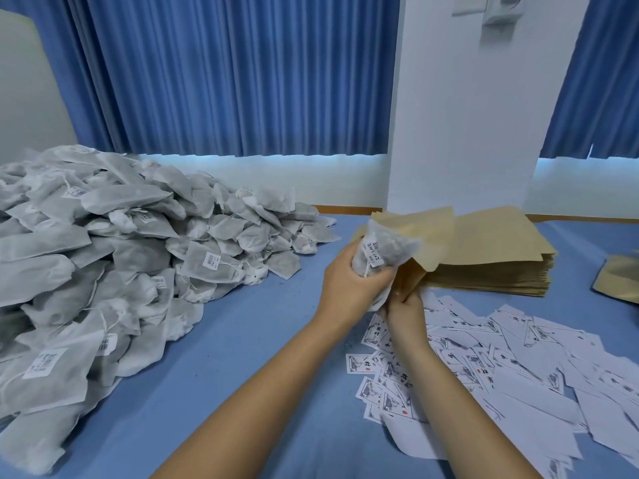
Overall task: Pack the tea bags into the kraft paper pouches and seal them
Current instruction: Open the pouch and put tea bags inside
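Note:
A big heap of grey tea bags (114, 250) with white labels and strings covers the left of the blue table. My left hand (349, 281) is closed around a bunch of tea bags (383, 252), held upright above the table centre. Just below and right of it, my right hand (404, 311) grips the lower end of a kraft paper pouch (418, 233), which stands tilted behind the bunch. Whether the bunch is inside the pouch mouth I cannot tell. A stack of flat kraft pouches (498, 257) lies behind my hands.
Several white printed label slips (484, 368) are scattered over the table to the right front. Another kraft pouch (619, 278) lies at the right edge. A white pillar (466, 115) and blue curtains stand behind the table (242, 340).

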Action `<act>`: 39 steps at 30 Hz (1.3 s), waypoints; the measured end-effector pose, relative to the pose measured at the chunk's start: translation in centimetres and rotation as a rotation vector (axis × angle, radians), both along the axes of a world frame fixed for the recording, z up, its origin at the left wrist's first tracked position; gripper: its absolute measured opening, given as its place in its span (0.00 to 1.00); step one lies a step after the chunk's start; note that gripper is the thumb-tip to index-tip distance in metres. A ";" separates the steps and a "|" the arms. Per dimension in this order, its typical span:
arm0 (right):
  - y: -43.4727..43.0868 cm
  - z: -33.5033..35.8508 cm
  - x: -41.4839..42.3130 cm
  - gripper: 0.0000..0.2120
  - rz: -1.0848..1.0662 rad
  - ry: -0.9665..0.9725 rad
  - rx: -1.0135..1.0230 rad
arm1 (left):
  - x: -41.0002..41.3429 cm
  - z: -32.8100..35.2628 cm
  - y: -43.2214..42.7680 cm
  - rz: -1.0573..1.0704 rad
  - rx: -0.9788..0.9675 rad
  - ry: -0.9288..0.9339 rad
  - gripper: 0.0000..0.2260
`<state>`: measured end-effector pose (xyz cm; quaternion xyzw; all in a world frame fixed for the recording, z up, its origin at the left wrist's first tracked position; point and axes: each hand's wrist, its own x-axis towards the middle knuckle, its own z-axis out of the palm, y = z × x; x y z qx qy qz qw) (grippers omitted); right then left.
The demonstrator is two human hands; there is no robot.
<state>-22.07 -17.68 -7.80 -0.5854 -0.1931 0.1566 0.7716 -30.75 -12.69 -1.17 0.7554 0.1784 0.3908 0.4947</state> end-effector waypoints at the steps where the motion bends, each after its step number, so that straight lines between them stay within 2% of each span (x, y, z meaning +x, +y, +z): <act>1: 0.1 -0.1 0.0 0.15 -0.004 -0.003 -0.009 | 0.3 -0.1 0.0 0.015 -0.033 -0.083 0.06; 3: 0.3 -0.2 0.0 0.17 -0.009 -0.033 -0.043 | 1.1 0.2 0.3 0.013 -0.111 -0.120 0.06; 6: 0.7 -0.5 -0.5 0.16 0.022 -0.045 -0.043 | 2.6 1.1 0.5 -0.070 -0.424 -0.199 0.05; 7: 0.8 -0.4 -0.9 0.15 0.037 -0.039 -0.041 | 3.0 1.1 0.6 -0.083 -0.473 -0.243 0.05; 8: 1.1 -0.3 -1.2 0.14 0.039 -0.030 -0.043 | 3.2 0.9 0.8 -0.059 -0.367 -0.230 0.06; 9: 1.4 -0.3 -1.3 0.14 0.020 -0.018 -0.054 | 3.3 0.6 1.1 -0.030 -0.136 -0.160 0.08; 11: 1.6 -0.2 -1.2 0.15 -0.038 0.005 -0.092 | 3.7 -0.4 1.6 -0.056 0.304 0.043 0.15; 12: 1.4 0.0 -1.2 0.16 -0.060 0.020 -0.094 | 3.8 -0.7 1.7 -0.056 0.447 0.162 0.18; 14: 1.0 0.0 -1.0 0.16 -0.067 0.039 -0.052 | 4.4 -0.7 1.8 0.010 0.619 0.383 0.21; 16: 0.7 0.2 -1.4 0.16 -0.054 0.078 -0.001 | 5.1 -0.3 1.9 0.089 0.772 0.616 0.19; 18: 0.7 0.4 -2.0 0.15 -0.025 0.090 0.011 | 6.0 0.4 2.2 0.165 0.796 0.847 0.15; 21: 0.8 0.5 -3.2 0.14 0.060 0.028 0.075 | 6.5 1.4 3.4 0.256 0.737 1.064 0.12; 23: 0.7 0.6 -3.6 0.11 0.098 -0.018 0.084 | 6.4 1.8 4.3 0.177 0.767 1.099 0.12; 26: 0.6 0.5 -3.8 0.10 0.093 -0.026 0.101 | 5.6 2.0 4.3 -0.068 0.800 1.202 0.12; 28: 0.6 0.6 -4.0 0.11 0.125 -0.016 0.096 | 4.7 2.8 4.5 -0.118 0.857 1.283 0.12; 29: 0.7 0.7 -4.1 0.11 0.145 -0.020 0.089 | 4.3 3.3 4.9 -0.123 0.815 1.313 0.11; 30: 0.9 0.8 -4.2 0.10 0.157 -0.033 0.083 | 4.1 3.8 5.6 -0.158 0.718 1.321 0.10; 32: 1.0 0.9 -4.4 0.11 0.144 -0.098 0.060 | 2.7 4.1 6.6 -0.262 0.403 1.233 0.12; 34: 1.0 1.0 -4.4 0.18 0.141 -0.225 -0.009 | 1.5 3.9 6.7 -0.514 0.063 1.105 0.18; 35: 0.9 0.9 -4.4 0.22 0.159 -0.285 -0.058 | 1.0 3.5 6.8 -0.641 -0.019 1.132 0.21; 36: 0.8 0.8 -4.4 0.24 0.187 -0.324 -0.094 | 0.9 2.3 6.8 -0.635 -0.020 1.137 0.24; 37: 0.8 0.7 -4.6 0.24 0.222 -0.336 -0.106 | 1.1 1.2 6.9 -0.520 0.045 1.115 0.23; 38: 0.9 0.6 -5.0 0.23 0.259 -0.328 -0.095 | 0.9 0.3 7.1 -0.312 0.159 0.996 0.19; 39: 1.0 0.5 -5.5 0.23 0.290 -0.314 -0.077 | 1.0 -0.8 7.8 -0.053 0.381 0.921 0.15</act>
